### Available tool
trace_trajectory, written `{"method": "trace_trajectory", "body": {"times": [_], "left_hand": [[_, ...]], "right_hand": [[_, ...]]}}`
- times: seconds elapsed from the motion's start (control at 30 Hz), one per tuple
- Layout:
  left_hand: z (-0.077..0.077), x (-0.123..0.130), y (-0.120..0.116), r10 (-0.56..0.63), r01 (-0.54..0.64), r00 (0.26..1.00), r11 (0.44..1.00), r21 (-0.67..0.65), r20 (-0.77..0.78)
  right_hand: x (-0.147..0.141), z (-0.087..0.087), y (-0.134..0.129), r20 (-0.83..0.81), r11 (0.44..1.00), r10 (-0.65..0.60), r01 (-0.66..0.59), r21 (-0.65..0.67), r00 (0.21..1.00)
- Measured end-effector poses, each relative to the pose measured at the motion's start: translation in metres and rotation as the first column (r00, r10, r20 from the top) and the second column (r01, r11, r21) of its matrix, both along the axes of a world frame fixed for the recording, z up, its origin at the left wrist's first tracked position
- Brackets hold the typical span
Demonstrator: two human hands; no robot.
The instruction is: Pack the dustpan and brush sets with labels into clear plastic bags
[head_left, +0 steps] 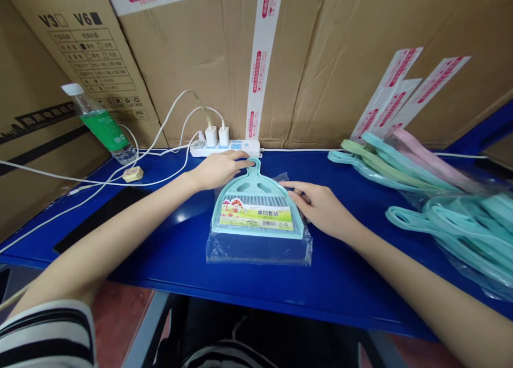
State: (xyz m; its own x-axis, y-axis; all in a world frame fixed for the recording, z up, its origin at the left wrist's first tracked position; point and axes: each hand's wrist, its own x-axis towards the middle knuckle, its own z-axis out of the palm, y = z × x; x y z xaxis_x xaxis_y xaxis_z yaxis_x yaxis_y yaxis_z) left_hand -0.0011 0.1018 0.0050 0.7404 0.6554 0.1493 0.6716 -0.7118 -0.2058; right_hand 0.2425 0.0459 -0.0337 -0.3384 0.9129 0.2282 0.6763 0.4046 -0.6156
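A light-teal dustpan and brush set [257, 183] lies flat in front of me in a clear plastic bag [258, 253], its handle pointing away. A colourful printed card [256, 216] covers part of the grey bristles. My left hand [222, 169] is at the handle, fingers stretched out and touching near its loop. At the set's upper right edge is my right hand [316, 203], index finger extended, thumb apart from it and the other fingers partly curled. Neither hand is visibly wrapped round the set.
More bagged sets in teal [473, 226], green and pink lie at the right of the blue table [180, 271]. A white power strip [244, 147] with chargers and cables sits behind. A bottle [105, 127] leans at the left. Large cardboard boxes [200, 52] stand along the back.
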Motion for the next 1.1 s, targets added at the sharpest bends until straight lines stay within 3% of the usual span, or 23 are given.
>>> {"method": "trace_trajectory", "body": {"times": [0.2,0.7,0.9,1.1], "left_hand": [[0.000,0.014,0.023,-0.038,0.034,0.992,0.999,-0.037,-0.117],[0.004,0.012,0.018,-0.030,0.034,0.986,0.999,0.022,-0.162],[0.004,-0.005,-0.019,-0.018,0.022,0.997,0.998,0.050,-0.076],[0.007,-0.025,-0.066,-0.132,0.151,0.984,0.973,-0.172,0.116]], "right_hand": [[-0.001,0.004,-0.002,-0.074,0.990,-0.009,-0.002,-0.144,0.997],[0.000,0.004,-0.003,-0.077,0.989,-0.038,0.026,-0.143,0.996],[-0.001,0.011,-0.006,-0.089,0.978,-0.073,0.054,-0.202,0.993],[0.006,0.019,-0.010,0.018,0.967,-0.063,0.066,-0.245,0.998]]}}
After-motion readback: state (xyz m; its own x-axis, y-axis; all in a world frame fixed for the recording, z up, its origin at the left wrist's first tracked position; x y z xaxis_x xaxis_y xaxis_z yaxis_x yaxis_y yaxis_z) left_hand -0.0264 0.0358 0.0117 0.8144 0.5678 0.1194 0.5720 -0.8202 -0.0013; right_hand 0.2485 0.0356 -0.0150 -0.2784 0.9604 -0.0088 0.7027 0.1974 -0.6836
